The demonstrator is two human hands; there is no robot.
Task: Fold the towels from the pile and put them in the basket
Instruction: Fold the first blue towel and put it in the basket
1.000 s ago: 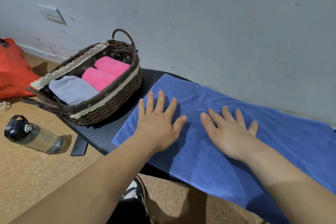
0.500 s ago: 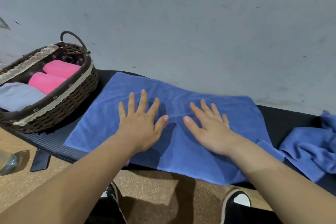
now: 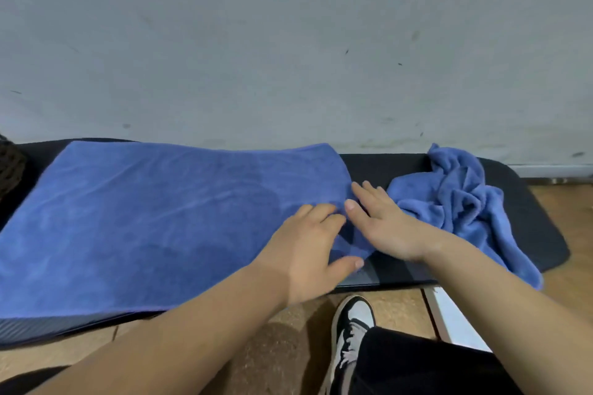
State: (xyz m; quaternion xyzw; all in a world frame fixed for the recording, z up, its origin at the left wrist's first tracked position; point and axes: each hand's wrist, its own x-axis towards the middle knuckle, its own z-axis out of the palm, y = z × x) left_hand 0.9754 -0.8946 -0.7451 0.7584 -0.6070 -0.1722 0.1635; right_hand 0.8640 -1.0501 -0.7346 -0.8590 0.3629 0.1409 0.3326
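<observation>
Both my hands sit at the right-hand short edge of the large flat blue terry towel (image 3: 154, 218), which lies spread along the black padded surface (image 3: 532, 234) against the grey wall (image 3: 288, 42). My left hand (image 3: 308, 247) rests on the cloth near its front right corner, fingers (image 3: 321, 213) curled, thumb low at the front edge; it looks as if it is gathering that corner, though I cannot tell whether cloth is actually pinched between thumb and fingers. My right hand (image 3: 385, 224) lies flat, palm down, fingers together and extended over the same edge, not gripping; judged purpose: to pin the edge so the towel keeps its shape while the corner is taken up. Position at the short edge suggests the next fold runs right to left, across the towel's length. Just beside my right hand, a crumpled heap of the same blue towel fabric (image 3: 465, 199) waits on the surface, one tail hanging over the front. Only a sliver of the dark woven wicker basket (image 3: 9, 167) shows at far left. My black-and-white sneaker (image 3: 351, 324) is on the cork floor below. Risk: lifting one corner alone would skew the fold.
</observation>
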